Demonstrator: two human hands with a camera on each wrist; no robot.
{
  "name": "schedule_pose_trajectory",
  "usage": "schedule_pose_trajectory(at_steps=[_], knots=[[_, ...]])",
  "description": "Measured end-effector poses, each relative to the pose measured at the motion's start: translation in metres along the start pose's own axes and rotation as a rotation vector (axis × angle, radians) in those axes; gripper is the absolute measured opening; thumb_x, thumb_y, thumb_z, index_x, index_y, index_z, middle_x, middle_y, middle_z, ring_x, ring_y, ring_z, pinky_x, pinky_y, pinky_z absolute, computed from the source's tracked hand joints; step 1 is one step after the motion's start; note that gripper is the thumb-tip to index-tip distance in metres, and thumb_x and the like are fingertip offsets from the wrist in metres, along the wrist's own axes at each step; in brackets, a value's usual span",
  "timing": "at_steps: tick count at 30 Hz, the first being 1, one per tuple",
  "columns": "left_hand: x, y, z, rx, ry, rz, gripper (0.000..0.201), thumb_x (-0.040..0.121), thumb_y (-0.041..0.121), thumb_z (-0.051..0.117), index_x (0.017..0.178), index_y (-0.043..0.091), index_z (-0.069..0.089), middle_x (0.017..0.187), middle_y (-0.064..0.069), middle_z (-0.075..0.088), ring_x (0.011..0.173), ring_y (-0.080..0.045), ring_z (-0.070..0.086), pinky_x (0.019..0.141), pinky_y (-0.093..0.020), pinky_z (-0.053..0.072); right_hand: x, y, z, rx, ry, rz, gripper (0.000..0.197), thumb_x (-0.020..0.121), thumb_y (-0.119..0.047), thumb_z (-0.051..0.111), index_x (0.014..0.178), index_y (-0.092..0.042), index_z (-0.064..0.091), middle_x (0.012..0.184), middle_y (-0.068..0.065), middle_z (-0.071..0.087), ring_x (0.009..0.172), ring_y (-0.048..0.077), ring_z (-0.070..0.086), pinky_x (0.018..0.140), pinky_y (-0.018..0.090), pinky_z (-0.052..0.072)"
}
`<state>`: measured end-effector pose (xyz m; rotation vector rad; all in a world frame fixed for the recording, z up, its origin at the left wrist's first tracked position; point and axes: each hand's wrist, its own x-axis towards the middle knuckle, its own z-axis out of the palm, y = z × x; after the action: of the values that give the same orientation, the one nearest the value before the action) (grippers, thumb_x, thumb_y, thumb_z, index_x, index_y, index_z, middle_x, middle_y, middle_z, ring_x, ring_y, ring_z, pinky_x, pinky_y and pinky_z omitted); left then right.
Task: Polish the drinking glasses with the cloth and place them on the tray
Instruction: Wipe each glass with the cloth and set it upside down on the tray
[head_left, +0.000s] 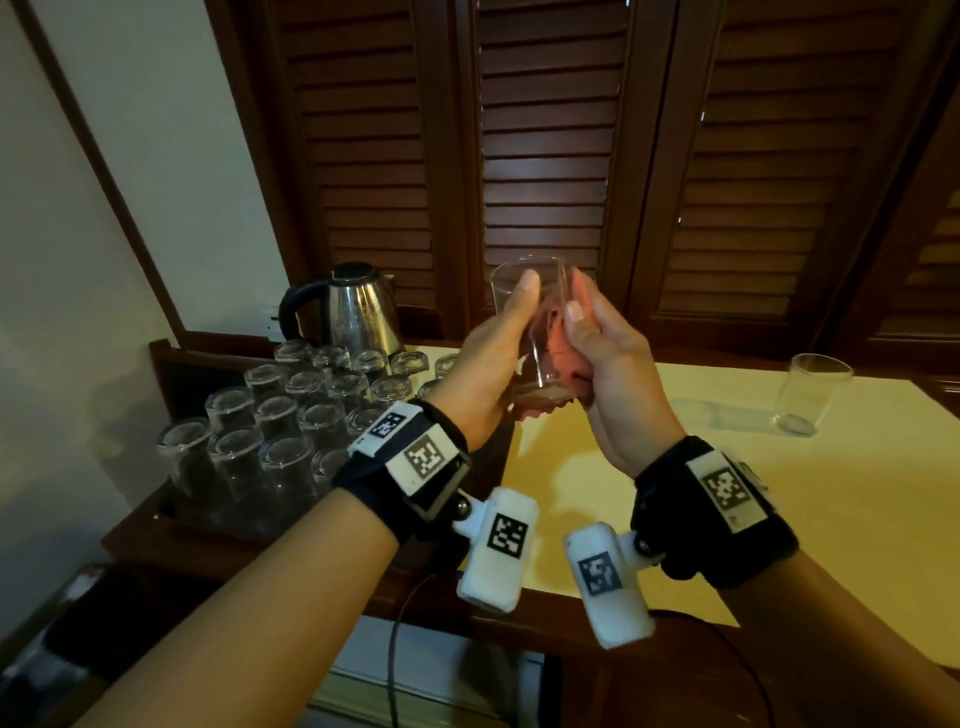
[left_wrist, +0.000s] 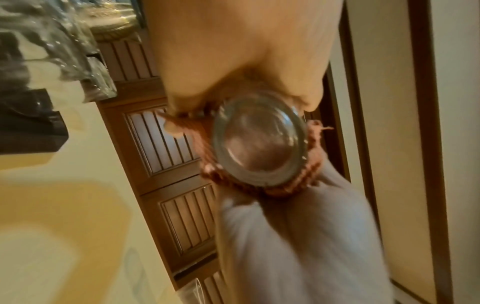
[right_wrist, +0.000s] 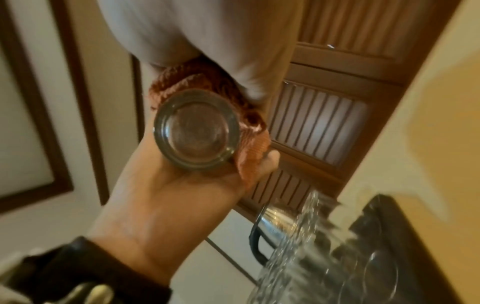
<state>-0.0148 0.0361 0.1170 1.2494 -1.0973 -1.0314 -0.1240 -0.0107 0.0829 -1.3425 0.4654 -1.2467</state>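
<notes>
Dark louvred wooden shutters (head_left: 545, 171) (closed), cream wall (head_left: 156, 130), yellow tabletop (head_left: 779, 493), steel kettle (head_left: 358, 306)

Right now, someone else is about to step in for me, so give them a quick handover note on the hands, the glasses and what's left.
Left hand: holds the glass in the air, rim away from you, thumb along its side.
Right hand: presses the reddish cloth against the glass's outside.
Tray, on the left by the kettle: packed with upside-down glasses; which are polished I cannot tell.
One upright glass stands alone on the yellow table, far right.
Done: this glass is mid-polish.
Left: finish wiping it, set it on the tray, then probably take the lone glass.
</notes>
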Motion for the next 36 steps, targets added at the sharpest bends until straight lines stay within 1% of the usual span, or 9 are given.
schedule_pose_trajectory(at_steps=[5,9,12,15,19,23,29,34,36], knots=[[0.002,0.003,0.001,-0.054,0.067,0.003,0.046,0.094,0.054,0.054,0.125,0.021,0.052,0.116,-0.007,0.067,0.111,-0.027,0.065,0.1,-0.05,0.052,0.009,0.003,0.005,-0.213,0.05,-0.07,0.054,0.105,-0.021,0.049,0.156,-0.025,0.032,0.129,-0.001,0.053,0.114,-0.001,0.056,0.086,0.014,0.047],[0.004,0.002,-0.003,-0.09,0.07,0.083,0.018,0.096,0.04,0.061,0.103,0.024,0.067,0.092,0.002,0.075,0.088,-0.014,0.073,0.08,-0.032,0.06,0.009,0.004,0.014,-0.097,0.015,-0.017,0.05,0.105,-0.018,0.047,0.153,-0.025,0.038,0.133,-0.003,0.056,0.121,0.007,0.058,0.087,0.017,0.05],[0.004,0.0,-0.012,-0.115,0.01,0.048,0.026,0.093,0.047,0.06,0.1,0.024,0.07,0.088,-0.001,0.078,0.08,-0.015,0.075,0.068,-0.03,0.06,0.005,0.003,0.014,0.166,-0.024,0.054,0.049,0.097,-0.025,0.052,0.145,-0.019,0.05,0.132,0.006,0.066,0.121,0.017,0.064,0.091,0.025,0.056],[0.003,-0.002,-0.013,-0.089,-0.009,0.032,0.036,0.09,0.051,0.062,0.107,0.019,0.068,0.101,-0.008,0.076,0.091,-0.021,0.073,0.081,-0.036,0.058,0.005,0.003,0.015,0.116,0.038,0.016,0.05,0.099,-0.021,0.051,0.148,-0.018,0.047,0.135,0.004,0.064,0.122,0.014,0.063,0.096,0.027,0.054],[0.004,-0.003,-0.006,-0.106,0.086,0.059,0.015,0.093,0.035,0.067,0.091,0.02,0.068,0.098,-0.006,0.075,0.092,-0.013,0.071,0.093,-0.037,0.054,0.01,0.005,0.015,0.014,0.068,-0.023,0.047,0.106,-0.011,0.043,0.151,-0.022,0.041,0.127,-0.016,0.059,0.11,-0.006,0.061,0.088,0.016,0.052],[0.006,-0.006,-0.005,-0.137,0.103,0.044,0.021,0.09,0.038,0.069,0.081,0.019,0.067,0.087,-0.006,0.076,0.088,-0.022,0.073,0.089,-0.041,0.058,0.007,0.009,0.016,0.165,0.036,0.068,0.041,0.105,-0.013,0.042,0.144,-0.023,0.05,0.12,-0.007,0.069,0.112,0.007,0.066,0.089,0.022,0.054],[0.018,-0.006,-0.012,-0.297,0.04,-0.081,0.063,0.09,0.061,0.055,0.122,0.008,0.066,0.108,-0.015,0.075,0.092,-0.024,0.074,0.066,-0.03,0.061,-0.001,0.013,0.007,0.563,0.036,0.273,0.031,0.106,-0.021,0.039,0.116,-0.01,0.066,0.111,0.014,0.074,0.101,0.024,0.071,0.095,0.039,0.055],[0.022,-0.011,-0.025,-0.316,0.084,0.042,0.018,0.094,0.035,0.066,0.099,0.018,0.068,0.081,0.008,0.076,0.081,-0.008,0.07,0.076,-0.03,0.051,0.003,0.008,-0.007,0.665,0.094,0.281,0.037,0.105,-0.027,0.045,0.127,-0.001,0.06,0.127,0.023,0.066,0.119,0.034,0.065,0.103,0.05,0.051],[0.02,-0.014,-0.028,-0.243,0.085,0.126,0.043,0.081,0.026,0.079,0.119,0.013,0.063,0.1,0.003,0.076,0.094,-0.009,0.069,0.083,-0.03,0.05,0.005,0.007,-0.01,0.656,0.098,0.277,0.042,0.105,-0.029,0.047,0.136,-0.001,0.053,0.133,0.023,0.063,0.125,0.035,0.06,0.106,0.051,0.049]])
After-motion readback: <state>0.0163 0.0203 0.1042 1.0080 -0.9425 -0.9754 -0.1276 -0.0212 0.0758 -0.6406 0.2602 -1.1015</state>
